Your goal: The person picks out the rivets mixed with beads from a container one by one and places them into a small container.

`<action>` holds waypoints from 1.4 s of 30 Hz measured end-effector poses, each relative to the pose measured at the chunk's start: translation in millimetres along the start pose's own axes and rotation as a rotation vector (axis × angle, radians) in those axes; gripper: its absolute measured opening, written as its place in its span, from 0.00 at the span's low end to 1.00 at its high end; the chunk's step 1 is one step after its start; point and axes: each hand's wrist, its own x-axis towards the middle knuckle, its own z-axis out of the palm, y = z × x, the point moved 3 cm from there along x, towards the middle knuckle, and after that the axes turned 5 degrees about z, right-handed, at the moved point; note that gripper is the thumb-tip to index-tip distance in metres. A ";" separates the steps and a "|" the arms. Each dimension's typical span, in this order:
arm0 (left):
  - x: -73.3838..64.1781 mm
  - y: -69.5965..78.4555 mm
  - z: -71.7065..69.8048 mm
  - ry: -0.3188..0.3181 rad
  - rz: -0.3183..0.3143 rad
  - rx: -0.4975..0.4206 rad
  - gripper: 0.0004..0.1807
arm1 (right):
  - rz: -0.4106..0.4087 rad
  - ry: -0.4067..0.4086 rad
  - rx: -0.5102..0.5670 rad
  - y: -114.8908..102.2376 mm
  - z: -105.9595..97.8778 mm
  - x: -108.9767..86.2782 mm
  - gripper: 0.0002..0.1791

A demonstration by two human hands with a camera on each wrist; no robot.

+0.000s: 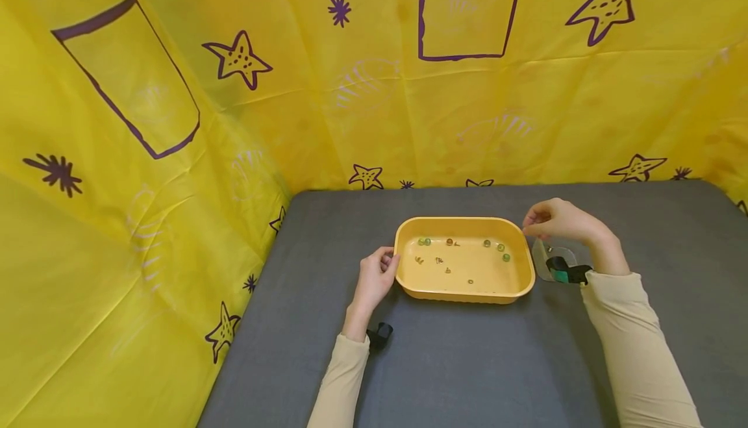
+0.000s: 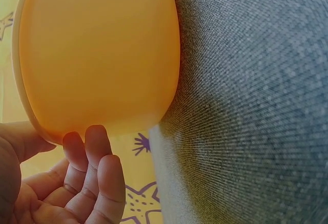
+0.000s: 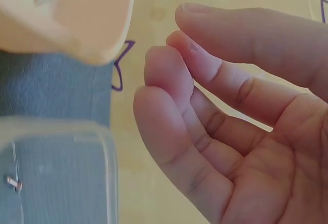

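A yellow plastic tub [image 1: 467, 296] sits on the grey table, holding several glass marbles [image 1: 506, 257] and small brass-coloured pieces [image 1: 439, 260]. My left hand [image 1: 376, 278] grips its left end, the thumb at the rim and bent fingers [image 2: 97, 147] against the outer wall. Just off the tub's right end is my right hand [image 1: 558, 220], fingers loosely bent. In the right wrist view its thumb stands apart from the fingertips [image 3: 159, 111], with nothing visible between them. Below that hand stands a clear plastic container [image 3: 110, 172] with a small metallic piece [image 3: 14, 183] in it.
Yellow cloth [image 1: 374, 123] with purple starfish drawings hangs behind and along the left side of the table [image 1: 456, 363]. A black strap [image 1: 380, 336] is at the left wrist, another [image 1: 575, 273] at the right wrist, partly over the clear container.
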 end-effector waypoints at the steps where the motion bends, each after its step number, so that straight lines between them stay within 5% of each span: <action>1: -0.1 0.2 -0.1 -0.001 -0.001 -0.001 0.11 | 0.001 -0.002 0.001 -2.0 1.0 1.0 0.10; 42: -1.7 -0.5 -1.3 -0.002 0.012 0.002 0.12 | -0.094 -0.250 0.012 -35.0 62.0 48.1 0.09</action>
